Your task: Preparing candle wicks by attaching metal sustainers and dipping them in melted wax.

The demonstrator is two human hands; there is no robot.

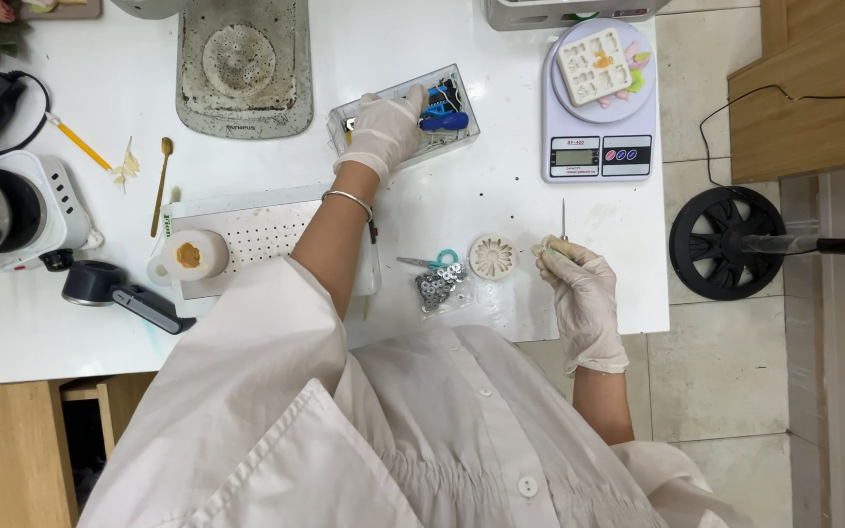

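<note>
The gloved left hand reaches into the clear plastic tool box at the white table's far side, fingers curled; what it grasps cannot be told. The gloved right hand pinches a thin metal needle tool upright near the round cream flower mould. With attention on the box, that point could likely slip or prick.

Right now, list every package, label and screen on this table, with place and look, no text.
Scale screen: far right, small grey rectangle on white scale.
Clear box: top centre, left hand inside, blue tools.
Washer bag: front centre, clear plastic, metal rings.
Mat label: small dark print, grey mat's edge.
</note>
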